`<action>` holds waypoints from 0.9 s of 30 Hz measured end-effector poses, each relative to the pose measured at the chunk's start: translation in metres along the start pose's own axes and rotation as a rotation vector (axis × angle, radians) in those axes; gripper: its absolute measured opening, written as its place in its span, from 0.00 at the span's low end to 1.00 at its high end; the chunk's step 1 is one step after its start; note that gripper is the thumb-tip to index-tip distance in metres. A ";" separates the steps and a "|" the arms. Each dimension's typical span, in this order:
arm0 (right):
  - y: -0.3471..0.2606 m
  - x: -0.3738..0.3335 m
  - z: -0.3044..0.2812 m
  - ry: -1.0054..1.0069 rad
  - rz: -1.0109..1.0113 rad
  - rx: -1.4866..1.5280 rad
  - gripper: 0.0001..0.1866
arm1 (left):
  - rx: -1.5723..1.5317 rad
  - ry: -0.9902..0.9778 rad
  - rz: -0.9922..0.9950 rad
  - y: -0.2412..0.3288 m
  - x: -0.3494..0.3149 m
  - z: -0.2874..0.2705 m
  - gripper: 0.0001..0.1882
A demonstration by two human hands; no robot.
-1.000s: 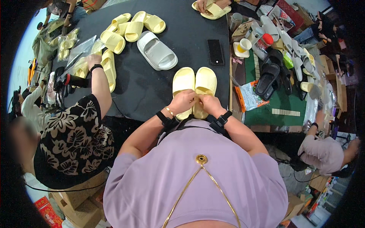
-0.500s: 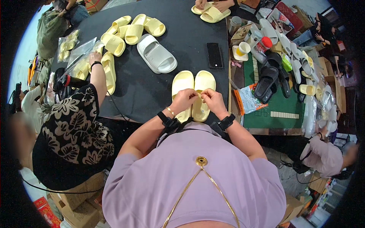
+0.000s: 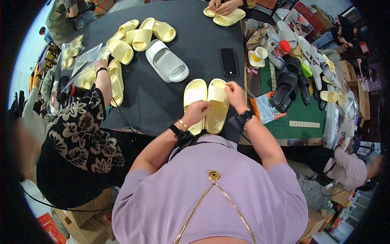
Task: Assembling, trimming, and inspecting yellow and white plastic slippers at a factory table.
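Two pale yellow slide slippers lie side by side at the table's near edge, toes pointing away from me. Over the left slipper point(image 3: 195, 90) is my left hand point(image 3: 196, 111), its thumb and fingertips pinched together near the inner side of the right slipper point(image 3: 216, 114). Whatever those fingertips hold is too small to make out. My right hand point(image 3: 236, 96) is at the outer edge of the right slipper's ribbed strap, fingers curled and closed; anything between them is hidden. Beyond the pair sits a larger white slide slipper point(image 3: 167, 61).
Several yellow slippers point(image 3: 142, 38) lie farther left on the black table point(image 3: 195, 38). A co-worker's hand point(image 3: 101, 65) reaches among bagged slippers; another person's hands point(image 3: 226, 6) work at the far edge. A phone point(image 3: 229, 62), black slippers point(image 3: 286, 83) and a cup point(image 3: 260, 53) are right.
My right hand has moved away from my left, outward and up to the right slipper's outer strap edge. The left hand has shifted slightly down and stays pinched.
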State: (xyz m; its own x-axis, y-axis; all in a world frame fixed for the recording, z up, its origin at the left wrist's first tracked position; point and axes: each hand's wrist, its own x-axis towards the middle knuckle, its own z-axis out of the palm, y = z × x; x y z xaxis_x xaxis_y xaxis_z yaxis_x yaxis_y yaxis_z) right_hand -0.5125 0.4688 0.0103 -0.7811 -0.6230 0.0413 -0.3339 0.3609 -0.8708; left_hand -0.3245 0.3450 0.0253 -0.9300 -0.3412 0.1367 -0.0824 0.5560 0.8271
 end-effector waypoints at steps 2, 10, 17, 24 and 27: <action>0.025 0.027 -0.003 0.058 0.045 -0.105 0.12 | 0.072 -0.045 0.066 -0.010 -0.003 0.000 0.06; 0.060 0.105 -0.024 -0.091 0.509 -0.446 0.40 | -0.067 -0.281 -0.037 -0.017 -0.018 -0.005 0.08; 0.040 0.126 -0.026 -0.090 0.541 -0.526 0.39 | 0.011 -0.382 -0.177 -0.023 -0.009 -0.008 0.10; -0.018 0.117 0.003 0.136 0.188 -0.641 0.39 | 0.054 -0.387 -0.115 -0.043 -0.013 -0.001 0.13; -0.016 0.127 0.016 0.103 0.278 -0.745 0.40 | 0.001 -0.320 -0.091 -0.047 -0.016 0.004 0.11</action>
State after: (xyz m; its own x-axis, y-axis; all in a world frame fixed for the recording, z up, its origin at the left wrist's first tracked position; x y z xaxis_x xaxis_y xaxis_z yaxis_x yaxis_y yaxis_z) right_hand -0.5974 0.3727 0.0220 -0.9202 -0.3878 -0.0524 -0.3557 0.8847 -0.3014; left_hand -0.3074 0.3272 -0.0181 -0.9841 -0.1344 -0.1163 -0.1708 0.5350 0.8274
